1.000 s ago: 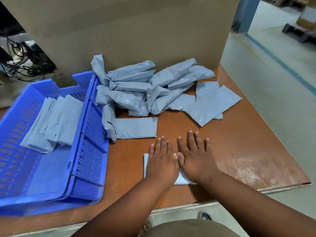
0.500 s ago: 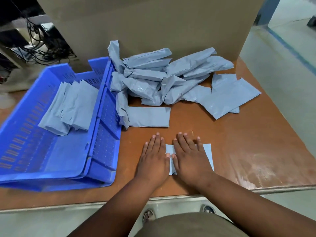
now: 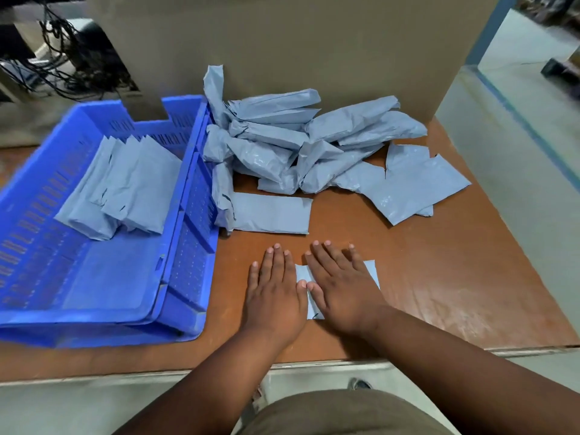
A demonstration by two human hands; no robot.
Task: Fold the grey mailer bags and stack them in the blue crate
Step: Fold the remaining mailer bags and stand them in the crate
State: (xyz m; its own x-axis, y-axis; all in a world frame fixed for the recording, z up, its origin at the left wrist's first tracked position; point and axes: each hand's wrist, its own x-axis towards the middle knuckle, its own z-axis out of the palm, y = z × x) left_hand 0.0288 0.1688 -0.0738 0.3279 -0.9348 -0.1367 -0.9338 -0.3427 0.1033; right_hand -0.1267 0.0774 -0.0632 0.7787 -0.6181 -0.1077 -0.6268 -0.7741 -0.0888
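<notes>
Both palms are flat on the same folded mailer bag (image 3: 370, 271) near the front edge of the table (image 3: 439, 277), but the spread is different from a second ago. Back then the hands sat together over the bag's middle with grey showing on the left. Now the left hand (image 3: 274, 290) sits over its left end and the right hand (image 3: 342, 287) covers most of the rest, with grey showing between them and past the right hand's fingers. Fingers on both are straight and pressing down, not curled round anything.

So it reads like a smoothing pass, flattening the crease outward. That'd mean this bag's fold is basically done and the next logical bit is carrying it over to the blue crate (image 3: 188, 215) on the left, where a few folded bags (image 3: 125, 189) already lean in a row. The loose pile (image 3: 298, 142) toward the back of the table by the cardboard box (image 3: 282, 42) looks untouched, so plenty left to fold.
</notes>
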